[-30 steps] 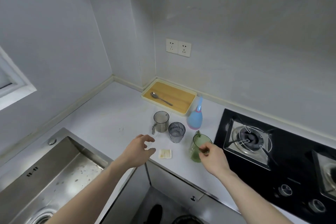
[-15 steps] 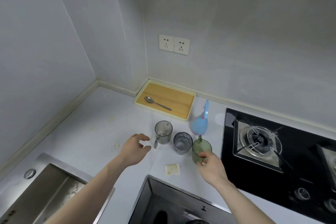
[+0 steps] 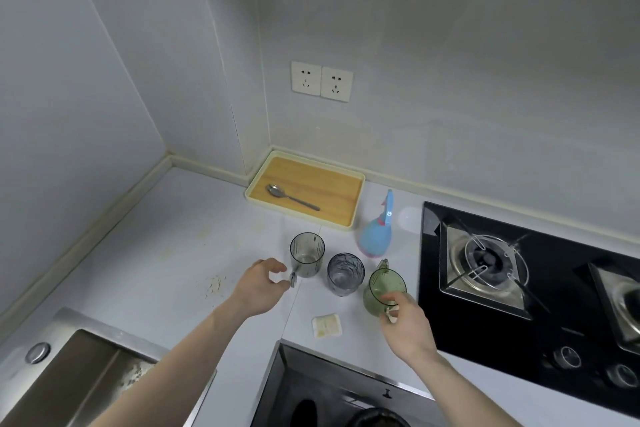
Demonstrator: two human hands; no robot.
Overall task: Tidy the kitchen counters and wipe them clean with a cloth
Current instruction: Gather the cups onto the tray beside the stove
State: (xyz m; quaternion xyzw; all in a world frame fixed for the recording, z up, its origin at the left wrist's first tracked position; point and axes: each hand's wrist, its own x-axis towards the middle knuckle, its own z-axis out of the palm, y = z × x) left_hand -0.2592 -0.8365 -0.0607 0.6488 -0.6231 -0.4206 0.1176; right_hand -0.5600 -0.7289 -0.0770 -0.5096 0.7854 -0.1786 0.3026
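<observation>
Plainly seen from the head view: pale grey kitchen counter (image 3: 166, 253) running into a far corner, with a cream-rimmed wooden tray (image 3: 313, 217) against the far wall and a metal spoon (image 3: 291, 197) lying inside it. Nearer, three cups in a row: clear grey ribbed cup with a handle (image 3: 307, 255) on the left, smoky blue-grey glass tumbler (image 3: 345, 274) in the middle, translucent green plastic cup (image 3: 385, 291) on the right. Just beyond the green cup, a blue and pink spray bottle (image 3: 375, 236), upright. Left hand (image 3: 258, 289) reaching toward the clear grey cup, fingers and thumb curved apart around nothing, fingertips just at the cup's handle; contact cannot be told. Right hand (image 3: 407, 322) at the near side of the green cup, thumb and fingers pinching at its handle. Small cream-coloured square piece (image 3: 326, 325) lying flat near the counter's near edge, between the two hands. Scatter of pale crumbs (image 3: 213, 284) on the counter left of the left hand. Black glass gas hob (image 3: 554, 322) to the right, steel sink (image 3: 79, 378) at near left, double white wall socket (image 3: 322, 81) above the tray.
</observation>
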